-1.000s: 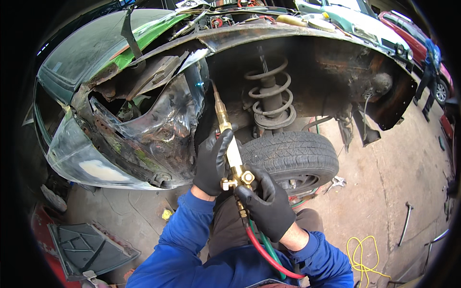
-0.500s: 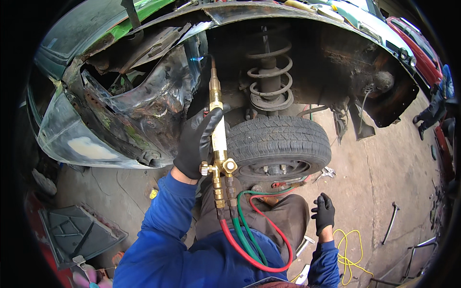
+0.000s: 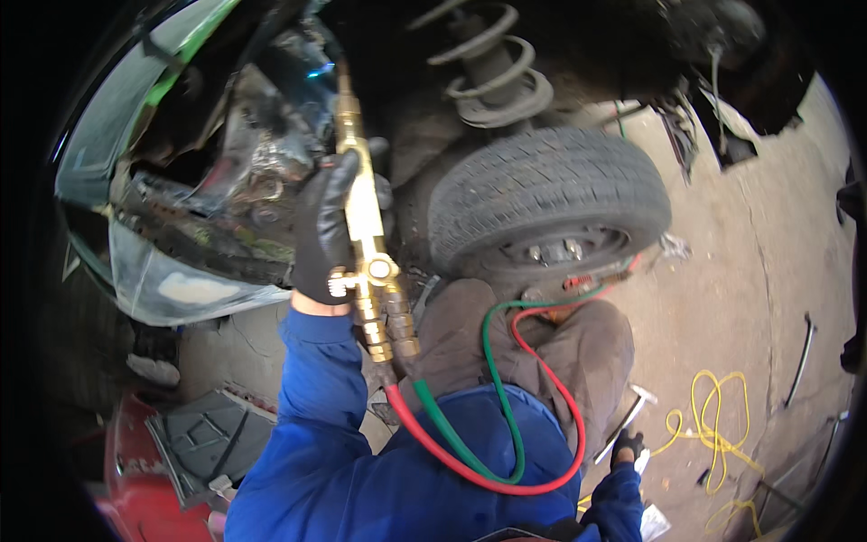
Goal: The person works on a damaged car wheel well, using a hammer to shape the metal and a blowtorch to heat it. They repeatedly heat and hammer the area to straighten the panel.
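Note:
My left hand [image 3: 321,226], in a black glove, is closed around a brass gas torch [image 3: 366,203], pointed up into the wheel arch, with a small blue flame [image 3: 319,70] at its tip beside the patched body metal [image 3: 262,144]. Red hose [image 3: 433,443] and green hose [image 3: 436,415] run down from its valves across my lap. My right hand [image 3: 628,447] is low at the right, near the floor, beside a hammer [image 3: 643,394]; its fingers are too small and blurred to read.
A detached tyre [image 3: 549,181] sits below the exposed coil spring [image 3: 492,72]. A yellow cord [image 3: 713,415] and a metal bar [image 3: 799,357] lie on the concrete floor [image 3: 741,271]. A grey panel [image 3: 203,443] and a red body part [image 3: 135,488] are at lower left.
My right hand has left the torch and reached down toward the floor at the right. My left hand keeps the lit torch. The view has tilted, with the wheel arch higher in frame.

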A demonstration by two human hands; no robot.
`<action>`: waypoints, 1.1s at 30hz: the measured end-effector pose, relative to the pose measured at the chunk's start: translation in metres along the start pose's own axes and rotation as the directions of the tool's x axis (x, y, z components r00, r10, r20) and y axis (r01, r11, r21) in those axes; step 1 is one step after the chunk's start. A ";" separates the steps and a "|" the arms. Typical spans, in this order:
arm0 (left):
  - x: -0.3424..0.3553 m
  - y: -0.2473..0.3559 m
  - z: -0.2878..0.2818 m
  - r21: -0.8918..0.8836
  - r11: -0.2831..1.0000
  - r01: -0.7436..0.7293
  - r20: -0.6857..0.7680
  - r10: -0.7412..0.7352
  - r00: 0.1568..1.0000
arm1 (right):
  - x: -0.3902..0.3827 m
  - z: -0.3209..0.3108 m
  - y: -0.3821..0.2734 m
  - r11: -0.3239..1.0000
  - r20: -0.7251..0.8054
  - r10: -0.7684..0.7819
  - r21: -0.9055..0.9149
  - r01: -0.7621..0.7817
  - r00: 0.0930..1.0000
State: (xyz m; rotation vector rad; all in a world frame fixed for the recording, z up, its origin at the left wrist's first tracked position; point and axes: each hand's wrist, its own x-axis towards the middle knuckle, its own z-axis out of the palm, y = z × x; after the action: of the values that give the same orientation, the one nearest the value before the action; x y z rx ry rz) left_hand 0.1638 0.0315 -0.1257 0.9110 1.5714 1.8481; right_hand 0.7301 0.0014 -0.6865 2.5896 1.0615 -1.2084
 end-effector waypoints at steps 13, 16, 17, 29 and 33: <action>0.033 -0.008 0.011 0.229 0.970 0.077 -0.013 -0.076 0.997 | 0.000 0.034 0.004 0.980 0.060 0.112 -0.170 -0.100 0.992; 0.012 0.000 0.013 0.210 0.976 0.048 -0.077 -0.032 0.997 | 0.017 0.049 0.005 0.969 -0.020 0.035 -0.244 -0.039 0.999; 0.008 -0.003 0.015 0.197 0.979 0.047 -0.085 -0.031 0.996 | 0.023 0.056 0.006 0.956 -0.131 0.031 -0.287 -0.068 0.991; 0.004 0.000 0.022 0.210 0.978 0.009 -0.069 0.006 0.998 | 0.041 0.057 0.013 0.816 0.224 0.112 0.536 -0.218 0.968; 0.005 0.001 0.017 0.212 0.977 -0.006 -0.092 0.026 0.995 | 0.030 0.041 0.001 0.815 0.158 0.083 0.558 -0.159 0.984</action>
State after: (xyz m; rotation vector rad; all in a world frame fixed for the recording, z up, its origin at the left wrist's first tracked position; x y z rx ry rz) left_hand 0.1739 0.0452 -0.1227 0.9420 1.8514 1.7817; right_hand 0.7175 0.0026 -0.7361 2.8704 0.5471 -1.8628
